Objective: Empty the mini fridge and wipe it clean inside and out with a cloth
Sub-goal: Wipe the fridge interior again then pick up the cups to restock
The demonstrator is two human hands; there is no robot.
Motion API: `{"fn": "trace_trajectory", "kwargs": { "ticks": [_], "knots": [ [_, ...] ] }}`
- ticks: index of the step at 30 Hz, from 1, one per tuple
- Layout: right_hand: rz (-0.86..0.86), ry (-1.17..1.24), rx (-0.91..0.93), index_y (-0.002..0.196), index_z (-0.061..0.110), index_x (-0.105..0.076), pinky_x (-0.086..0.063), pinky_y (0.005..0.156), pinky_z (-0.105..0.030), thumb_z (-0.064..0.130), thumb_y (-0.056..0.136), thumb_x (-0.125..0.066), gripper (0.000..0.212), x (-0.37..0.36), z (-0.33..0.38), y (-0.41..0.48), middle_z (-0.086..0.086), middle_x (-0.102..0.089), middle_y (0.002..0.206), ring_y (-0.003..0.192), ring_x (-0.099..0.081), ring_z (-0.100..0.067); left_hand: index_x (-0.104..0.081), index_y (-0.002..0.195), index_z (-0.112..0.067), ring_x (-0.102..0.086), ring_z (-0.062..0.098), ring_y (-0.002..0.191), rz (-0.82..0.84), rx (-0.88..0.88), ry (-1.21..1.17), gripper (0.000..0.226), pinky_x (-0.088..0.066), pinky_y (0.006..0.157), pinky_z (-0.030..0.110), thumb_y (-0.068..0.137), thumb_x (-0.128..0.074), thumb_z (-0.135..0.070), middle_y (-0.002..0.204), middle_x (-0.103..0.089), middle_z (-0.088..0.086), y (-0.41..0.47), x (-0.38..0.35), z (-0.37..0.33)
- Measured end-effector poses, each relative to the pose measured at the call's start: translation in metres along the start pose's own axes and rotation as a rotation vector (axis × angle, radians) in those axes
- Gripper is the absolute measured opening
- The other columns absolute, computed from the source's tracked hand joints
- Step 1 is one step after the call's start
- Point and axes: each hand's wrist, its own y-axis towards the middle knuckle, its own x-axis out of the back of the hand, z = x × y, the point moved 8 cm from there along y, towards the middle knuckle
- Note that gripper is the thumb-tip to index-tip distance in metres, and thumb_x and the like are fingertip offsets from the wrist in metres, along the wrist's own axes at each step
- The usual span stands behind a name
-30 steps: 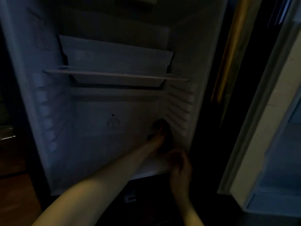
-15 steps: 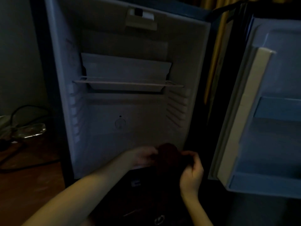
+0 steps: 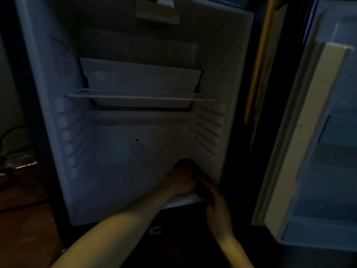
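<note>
The mini fridge (image 3: 116, 171) stands open, its inside dim with nothing stored in it. A wire shelf (image 3: 135, 96) crosses the middle, with a white drip tray (image 3: 139, 82) above it. My left hand (image 3: 182, 180) reaches into the low right corner of the fridge floor and grips a dark cloth (image 3: 184, 164), which shows only as a dark lump past my fingers. My right hand (image 3: 218, 209) rests at the front lip of the fridge floor, its fingers stretched towards my left hand.
The fridge door (image 3: 328, 132) hangs open on the right, showing its inner shelves. A yellow curtain strip (image 3: 258, 64) shows between door and cabinet. At far left a cable and a shiny object (image 3: 17, 161) lie on a wooden surface.
Half a second ago both hands held the dark cloth in front of the fridge. My left hand has since carried it back into the low right corner, and the view has moved closer.
</note>
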Motion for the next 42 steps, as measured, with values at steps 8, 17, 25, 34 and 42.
{"fn": "trace_trajectory", "kwargs": {
  "ticks": [8, 17, 25, 34, 42],
  "knots": [
    [-0.189, 0.094, -0.102, 0.103, 0.019, -0.067, -0.045, 0.098, -0.025, 0.001, 0.070, -0.036, 0.048, 0.019, 0.011, -0.021, -0.004, -0.070, 0.107, 0.103, -0.062, -0.010, -0.054, 0.132, -0.011, -0.054, 0.028, 0.120, 0.153, -0.265, -0.084, 0.042, -0.039, 0.093, 0.029, 0.095, -0.048, -0.030, 0.136, -0.055, 0.011, -0.073, 0.021, -0.036],
    [0.155, 0.236, -0.117, 0.114, 0.026, -0.061, -0.045, 0.092, -0.012, 0.011, 0.090, -0.065, 0.028, -0.026, 0.078, -0.029, 0.012, -0.067, 0.111, 0.100, -0.061, 0.008, -0.051, 0.118, -0.005, -0.064, 0.011, 0.076, 0.194, 0.180, -1.148, 0.046, -0.054, 0.071, 0.030, 0.081, -0.069, -0.025, 0.099, -0.064, 0.008, -0.111, 0.076, 0.057],
    [0.028, -0.255, -0.011, 0.130, -0.004, -0.054, -0.033, 0.112, -0.031, 0.009, 0.082, -0.044, 0.051, -0.056, 0.046, 0.074, -0.021, -0.054, 0.135, 0.128, -0.048, -0.030, -0.051, 0.131, -0.006, -0.053, 0.031, 0.120, -0.001, 0.256, -0.106, 0.035, -0.043, 0.094, 0.033, 0.102, -0.039, -0.022, 0.134, -0.055, 0.017, -0.103, 0.102, 0.139],
    [0.278, -0.216, -0.315, 0.119, -0.002, -0.064, -0.044, 0.101, -0.041, 0.017, 0.100, -0.049, 0.031, -0.106, -0.045, 0.140, -0.018, -0.064, 0.114, 0.111, -0.059, -0.031, -0.017, 0.152, -0.004, -0.013, 0.027, 0.148, -0.207, 0.431, -0.039, 0.056, -0.008, 0.121, 0.033, 0.104, -0.029, -0.032, 0.159, -0.016, 0.016, -0.105, 0.057, 0.207],
    [0.644, -0.298, -0.072, 0.103, -0.012, -0.066, -0.048, 0.087, -0.026, 0.008, 0.104, -0.039, 0.033, -0.134, 0.007, 0.096, -0.014, -0.064, 0.106, 0.092, -0.064, -0.007, -0.023, 0.150, -0.003, -0.023, 0.029, 0.145, -0.298, 0.453, -0.159, 0.051, -0.015, 0.119, 0.034, 0.105, -0.028, -0.026, 0.156, -0.025, 0.018, -0.112, 0.068, 0.202]
  ]
}}
